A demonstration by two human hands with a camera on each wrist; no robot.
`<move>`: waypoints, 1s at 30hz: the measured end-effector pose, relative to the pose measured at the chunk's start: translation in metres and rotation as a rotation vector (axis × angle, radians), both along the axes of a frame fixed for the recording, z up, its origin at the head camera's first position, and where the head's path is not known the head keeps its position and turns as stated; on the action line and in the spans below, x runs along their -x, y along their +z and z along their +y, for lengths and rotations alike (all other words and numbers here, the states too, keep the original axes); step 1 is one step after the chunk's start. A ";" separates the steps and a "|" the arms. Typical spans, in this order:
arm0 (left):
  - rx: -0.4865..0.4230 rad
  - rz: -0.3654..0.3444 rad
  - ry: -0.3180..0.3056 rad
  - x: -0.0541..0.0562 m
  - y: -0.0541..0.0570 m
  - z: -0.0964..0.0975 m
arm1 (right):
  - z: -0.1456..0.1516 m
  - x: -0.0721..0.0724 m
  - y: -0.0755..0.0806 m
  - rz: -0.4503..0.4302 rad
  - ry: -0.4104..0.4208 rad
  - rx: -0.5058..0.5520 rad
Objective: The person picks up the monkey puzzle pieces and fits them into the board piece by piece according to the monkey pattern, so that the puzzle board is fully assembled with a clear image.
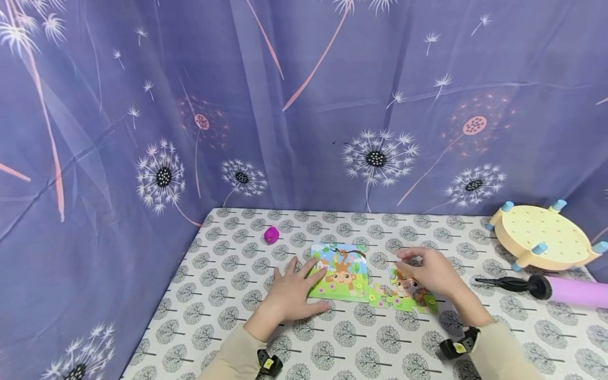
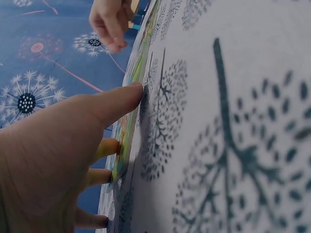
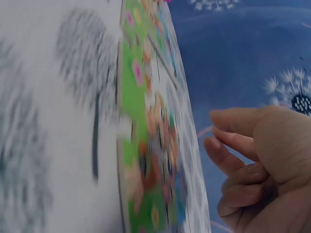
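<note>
A jigsaw puzzle with a monkey picture (image 1: 343, 278) lies flat on the cloth. My left hand (image 1: 291, 294) spreads its fingers at the left edge of that picture, fingertips touching its border; in the left wrist view the thumb (image 2: 114, 103) stretches along the near side. To the right lies a group of joined puzzle pieces (image 1: 402, 302) with animal faces and green grass. Over those pieces hovers my right hand (image 1: 436, 273), fingers loosely bent. The right wrist view has a gap between thumb and fingertips (image 3: 218, 150), nothing held, beside the joined pieces (image 3: 138, 97).
A small purple object (image 1: 271, 235) sits toward the back left. At the right stand a yellow, holed stool-like piece with blue-tipped legs (image 1: 541, 237) and a pink pump with a black nozzle (image 1: 572, 290). A purple dandelion curtain (image 1: 313, 132) borders the tree-print tablecloth (image 1: 228, 295).
</note>
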State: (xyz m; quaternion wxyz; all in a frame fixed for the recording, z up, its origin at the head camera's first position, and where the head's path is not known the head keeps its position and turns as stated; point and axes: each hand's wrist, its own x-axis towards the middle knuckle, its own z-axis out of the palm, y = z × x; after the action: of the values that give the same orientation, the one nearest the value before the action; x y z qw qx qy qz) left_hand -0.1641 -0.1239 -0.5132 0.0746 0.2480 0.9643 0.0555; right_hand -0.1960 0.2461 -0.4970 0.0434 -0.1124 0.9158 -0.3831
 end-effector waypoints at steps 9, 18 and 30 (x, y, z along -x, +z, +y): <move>-0.003 -0.009 0.014 0.004 0.006 0.007 | 0.023 -0.004 -0.001 0.074 0.184 -0.219; 0.041 0.014 0.001 0.010 0.002 0.014 | 0.025 -0.001 -0.004 0.015 0.227 -0.234; 0.024 0.026 -0.001 0.016 0.000 0.012 | 0.023 0.006 -0.006 -0.053 0.232 -0.158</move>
State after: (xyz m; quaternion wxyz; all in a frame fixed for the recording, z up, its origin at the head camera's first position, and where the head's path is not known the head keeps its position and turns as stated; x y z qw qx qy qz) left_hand -0.1798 -0.1124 -0.5130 0.0650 0.2481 0.9657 0.0406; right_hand -0.2022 0.2689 -0.5027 0.1204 -0.2036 0.9225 -0.3050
